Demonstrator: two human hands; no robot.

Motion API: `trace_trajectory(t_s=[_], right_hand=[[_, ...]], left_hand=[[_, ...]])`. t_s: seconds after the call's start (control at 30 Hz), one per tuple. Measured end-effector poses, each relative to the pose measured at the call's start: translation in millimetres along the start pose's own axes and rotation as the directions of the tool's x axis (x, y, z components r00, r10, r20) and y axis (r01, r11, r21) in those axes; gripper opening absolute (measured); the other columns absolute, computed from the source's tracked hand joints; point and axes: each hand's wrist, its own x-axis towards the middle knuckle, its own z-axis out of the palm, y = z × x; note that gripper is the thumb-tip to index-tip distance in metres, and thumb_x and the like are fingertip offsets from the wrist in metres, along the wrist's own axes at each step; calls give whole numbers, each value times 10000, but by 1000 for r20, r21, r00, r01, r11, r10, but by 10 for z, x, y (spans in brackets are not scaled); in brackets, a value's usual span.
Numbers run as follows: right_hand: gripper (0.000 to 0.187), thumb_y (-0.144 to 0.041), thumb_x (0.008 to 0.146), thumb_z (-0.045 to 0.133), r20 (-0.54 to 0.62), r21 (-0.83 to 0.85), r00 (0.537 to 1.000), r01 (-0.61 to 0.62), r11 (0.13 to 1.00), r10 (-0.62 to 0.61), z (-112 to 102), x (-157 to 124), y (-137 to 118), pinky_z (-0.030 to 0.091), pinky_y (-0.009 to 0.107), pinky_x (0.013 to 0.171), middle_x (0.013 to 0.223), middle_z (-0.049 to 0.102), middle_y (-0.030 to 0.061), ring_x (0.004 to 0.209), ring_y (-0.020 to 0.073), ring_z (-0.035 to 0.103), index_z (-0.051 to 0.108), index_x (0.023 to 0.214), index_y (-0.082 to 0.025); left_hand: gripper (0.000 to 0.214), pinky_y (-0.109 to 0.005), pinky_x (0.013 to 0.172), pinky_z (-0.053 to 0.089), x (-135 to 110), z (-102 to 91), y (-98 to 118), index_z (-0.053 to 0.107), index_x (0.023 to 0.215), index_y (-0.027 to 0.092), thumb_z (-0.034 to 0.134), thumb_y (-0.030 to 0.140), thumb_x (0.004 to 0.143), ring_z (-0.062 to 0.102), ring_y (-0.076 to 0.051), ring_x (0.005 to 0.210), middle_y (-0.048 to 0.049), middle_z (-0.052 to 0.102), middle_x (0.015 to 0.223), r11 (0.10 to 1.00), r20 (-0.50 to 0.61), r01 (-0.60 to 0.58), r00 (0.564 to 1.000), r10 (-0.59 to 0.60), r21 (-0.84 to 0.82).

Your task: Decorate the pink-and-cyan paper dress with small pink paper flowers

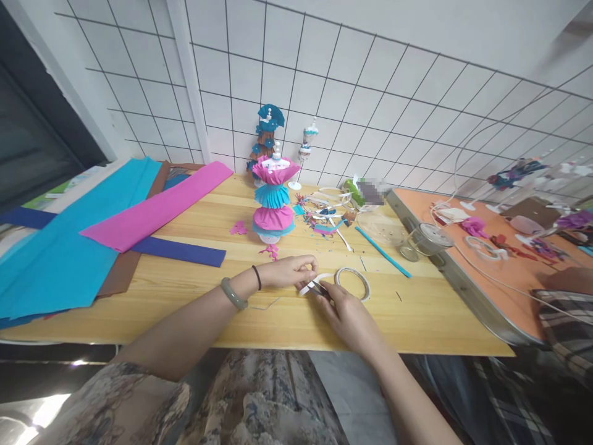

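My left hand [291, 271] is closed in a pinch on the free end of a white tape strip [309, 285] that runs from a tape roll [353, 283] lying flat on the wooden table [185, 296]. My right hand [345, 312] is closed around small scissors [319, 288] whose tips meet the strip just right of my left fingers. A green bangle and a dark band sit on my left wrist. Behind my hands stands a small mannequin [273, 198] dressed in pink and teal pleated paper.
Teal, pink, navy and brown crepe paper sheets [92, 228] cover the table's left half. Paper scraps [324, 216], a teal stick [382, 250] and a glass jar [424, 241] lie at the back right. An orange table [486, 259] adjoins; another person's checked sleeve [567, 318] rests there.
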Motion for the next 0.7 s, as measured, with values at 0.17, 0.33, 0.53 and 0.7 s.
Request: trace_trajectory(t_s=[0.17, 0.33, 0.53, 0.7], right_hand=[[435, -319, 872, 364, -89, 0, 996, -29, 1000, 29, 65, -29, 64, 449, 317, 776, 1040, 627, 152, 909, 228, 608, 438, 1245, -109], [465, -343, 878, 348, -102, 5, 994, -43, 999, 43, 116, -43, 89, 465, 336, 767, 1053, 618, 159, 884, 231, 614, 417, 1267, -98], [453, -345, 877, 357, -143, 34, 990, -10, 999, 15, 154, -27, 71, 453, 366, 799, 1086, 604, 173, 924, 243, 597, 425, 1263, -115], [461, -398, 844, 432, -98, 315, 992, -42, 948, 77, 157, -35, 78, 462, 310, 687, 953, 630, 111, 776, 191, 588, 474, 1225, -143]], left_hand=[[257, -230, 573, 494, 9, -11, 6, 418, 874, 177, 474, 423, 821, 580, -102, 654, 4, 556, 717, 1000, -68, 23, 997, -24, -6], [286, -213, 468, 487, 21, -12, 40, 403, 889, 184, 499, 438, 798, 635, -169, 724, -61, 601, 850, 989, -203, 120, 970, -136, -87], [226, -248, 533, 513, 56, 37, 23, 399, 838, 166, 535, 340, 791, 623, -112, 566, -25, 594, 753, 962, -172, 154, 965, -195, -227], [170, -231, 521, 503, 68, 28, -8, 399, 852, 172, 503, 299, 806, 590, -88, 508, 7, 575, 656, 979, -184, 135, 969, -162, -153]])
